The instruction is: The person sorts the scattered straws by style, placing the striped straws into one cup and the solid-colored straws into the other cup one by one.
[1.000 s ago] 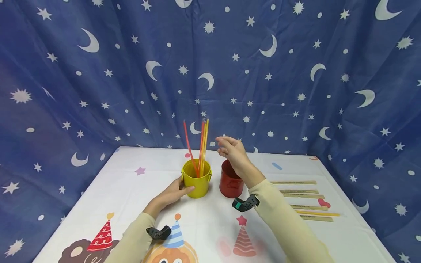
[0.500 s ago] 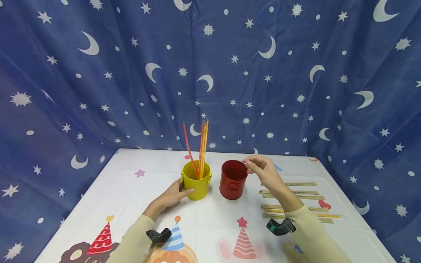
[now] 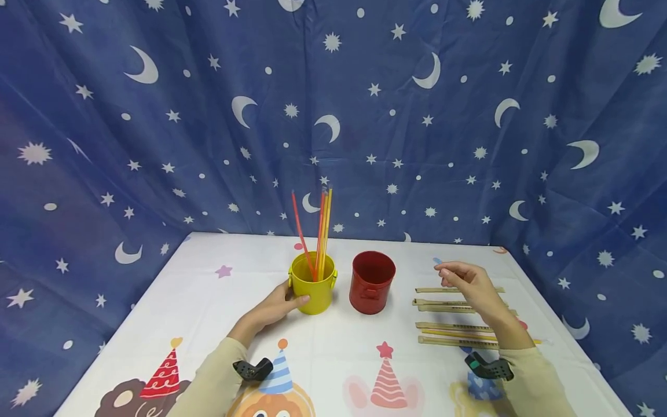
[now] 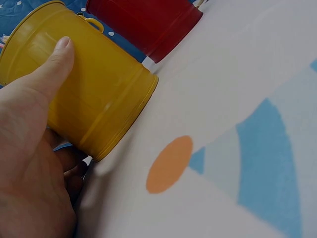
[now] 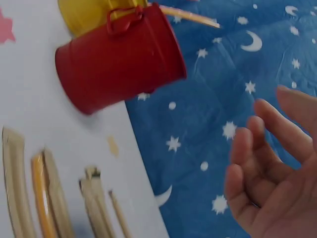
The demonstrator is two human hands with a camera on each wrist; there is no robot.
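Note:
My left hand [image 3: 268, 308] grips a small yellow metal bucket [image 3: 316, 296], its thumb on the front and its other fingers round the far side in the left wrist view. Several thin red and orange-yellow straw-like sticks [image 3: 325, 226] with clear tips stand in this bucket, leaning on its rim. Just right of it sits a red bucket [image 3: 369, 296] of the same kind; no sticks rise above its rim. My right hand [image 3: 473, 288] hovers above the right side of the table, fingers loosely bent, nothing between them. The right wrist view also shows this hand [image 5: 267, 173] holding nothing.
Several slim brown paper packets [image 3: 443, 308] with dark print lie in a row under and beside the right hand. Among them lies one orange-yellow stick [image 3: 453, 334]. A white party-print cloth [image 3: 208, 313] covers the table; a blue starry curtain [image 3: 292, 162] hangs behind and beside it.
My right hand has moved from above the red bucket, rightward and down to over the paper packets. The left hand and both buckets have stayed in place.

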